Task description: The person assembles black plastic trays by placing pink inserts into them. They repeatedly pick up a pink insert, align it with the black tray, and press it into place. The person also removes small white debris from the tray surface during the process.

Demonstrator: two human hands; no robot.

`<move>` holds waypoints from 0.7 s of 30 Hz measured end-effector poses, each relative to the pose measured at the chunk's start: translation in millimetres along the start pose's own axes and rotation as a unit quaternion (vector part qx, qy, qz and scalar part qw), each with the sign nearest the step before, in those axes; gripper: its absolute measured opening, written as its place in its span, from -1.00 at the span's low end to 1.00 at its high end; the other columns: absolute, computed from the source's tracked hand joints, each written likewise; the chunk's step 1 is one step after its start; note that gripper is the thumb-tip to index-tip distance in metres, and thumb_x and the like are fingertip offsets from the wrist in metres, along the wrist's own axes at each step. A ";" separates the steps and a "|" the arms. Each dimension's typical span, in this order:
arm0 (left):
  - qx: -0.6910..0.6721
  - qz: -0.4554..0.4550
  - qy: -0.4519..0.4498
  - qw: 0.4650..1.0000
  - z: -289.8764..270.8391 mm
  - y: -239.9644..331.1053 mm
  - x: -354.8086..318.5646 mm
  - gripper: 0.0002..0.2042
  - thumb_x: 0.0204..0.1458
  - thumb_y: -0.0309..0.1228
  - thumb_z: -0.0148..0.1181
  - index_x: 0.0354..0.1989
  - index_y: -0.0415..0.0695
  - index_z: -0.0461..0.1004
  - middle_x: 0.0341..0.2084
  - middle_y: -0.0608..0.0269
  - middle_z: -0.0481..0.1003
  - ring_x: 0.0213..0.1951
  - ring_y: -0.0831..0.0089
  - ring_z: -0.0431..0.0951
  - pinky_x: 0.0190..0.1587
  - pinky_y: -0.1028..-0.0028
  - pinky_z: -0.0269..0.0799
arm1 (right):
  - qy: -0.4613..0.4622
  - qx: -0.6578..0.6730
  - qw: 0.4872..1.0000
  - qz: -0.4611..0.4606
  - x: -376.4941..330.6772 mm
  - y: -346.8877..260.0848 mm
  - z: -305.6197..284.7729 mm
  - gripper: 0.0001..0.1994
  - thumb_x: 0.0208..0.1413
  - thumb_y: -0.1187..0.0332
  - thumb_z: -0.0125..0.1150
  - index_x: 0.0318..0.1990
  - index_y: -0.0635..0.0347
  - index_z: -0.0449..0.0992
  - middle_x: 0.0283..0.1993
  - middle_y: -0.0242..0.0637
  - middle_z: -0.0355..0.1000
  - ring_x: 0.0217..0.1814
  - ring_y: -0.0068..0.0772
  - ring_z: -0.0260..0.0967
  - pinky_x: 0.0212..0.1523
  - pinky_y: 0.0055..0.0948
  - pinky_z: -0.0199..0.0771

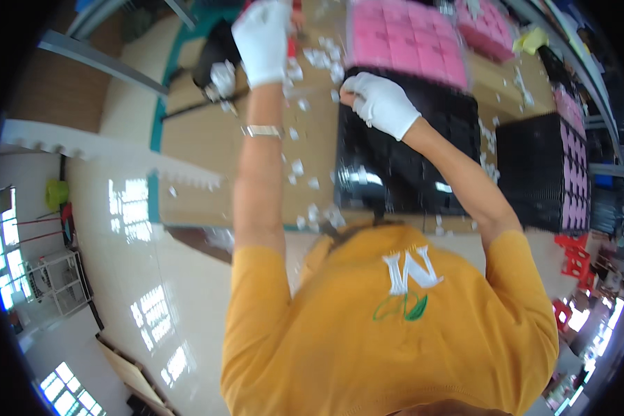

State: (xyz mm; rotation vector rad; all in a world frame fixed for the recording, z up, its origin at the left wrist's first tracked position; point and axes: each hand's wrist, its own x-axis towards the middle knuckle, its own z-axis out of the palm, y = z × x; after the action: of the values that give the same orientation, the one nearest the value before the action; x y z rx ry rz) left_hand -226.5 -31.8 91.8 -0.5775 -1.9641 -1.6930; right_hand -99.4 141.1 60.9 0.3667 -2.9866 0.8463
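My left hand (262, 43), in a white glove, reaches to the far side of the table; its fingers are smeared and partly cut off by the upper edge, so its grip is hidden. Beside it shows a bit of a red object (291, 47). My right hand (385, 105), gloved in white with bare fingertips, is over the far left corner of a black plastic tray (409, 149) with rows of compartments. Its fingers are curled and pressed together; whatever they hold is too small to name.
Pink blocks in a clear tray (409, 41) lie beyond the black one, with another pink batch (485, 28) to the right. A tall stack of black trays (534, 170) stands at right. White scraps (298, 166) litter the brown tabletop (201, 152). A crumpled white item (222, 80) lies left.
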 end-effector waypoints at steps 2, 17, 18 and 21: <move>-0.137 -0.160 0.023 0.977 11.0 21.9 -4.6 -0.83 0.09 -0.42 0.10 -0.43 -0.26 0.54 -0.62 0.35 0.54 -0.63 0.73 0.38 -0.57 0.62 0.28 | 0.191 0.131 0.970 -0.070 47.9 7.0 -25.0 -0.76 0.12 0.31 0.17 -0.16 0.29 0.52 -0.34 -0.23 0.47 -0.35 -0.42 0.39 -0.22 -0.49 0.38; 0.125 0.060 0.159 0.977 22.3 4.2 -6.4 -0.90 0.06 -0.43 0.16 -0.29 -0.13 0.55 -0.55 0.09 0.55 -0.54 0.26 0.57 -0.41 0.41 0.47 | 0.167 0.253 0.953 0.010 123.5 -49.8 -78.2 -0.64 0.06 0.11 0.25 -0.24 0.29 0.58 -0.47 -0.17 0.49 -0.51 -0.33 0.22 -0.38 -0.39 0.31; 0.090 0.036 0.141 0.985 23.5 6.2 -4.7 -0.89 0.07 -0.43 0.16 -0.29 -0.17 0.54 -0.55 0.11 0.56 -0.53 0.35 0.57 -0.41 0.46 0.46 | 0.185 0.165 0.969 -0.008 123.9 -49.5 -85.6 -0.66 0.06 0.12 0.24 -0.24 0.25 0.59 -0.47 -0.19 0.49 -0.51 -0.30 0.24 -0.38 -0.39 0.31; -0.095 -0.096 0.071 0.988 34.1 28.0 -1.3 -0.87 0.10 -0.45 0.15 -0.28 -0.26 0.51 -0.52 0.19 0.58 -0.48 0.53 0.56 -0.38 0.58 0.43 | 0.216 0.016 0.975 -0.038 137.9 -25.0 -85.0 -0.70 0.05 0.09 0.21 -0.26 0.12 0.63 -0.42 -0.16 0.51 -0.41 -0.15 0.39 -0.31 -0.32 0.37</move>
State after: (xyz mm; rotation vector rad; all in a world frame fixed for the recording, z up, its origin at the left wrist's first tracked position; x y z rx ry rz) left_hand -211.5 6.0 108.9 -0.3312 -1.8188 -1.9971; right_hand -231.9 134.2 157.2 0.2537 -2.5447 0.8421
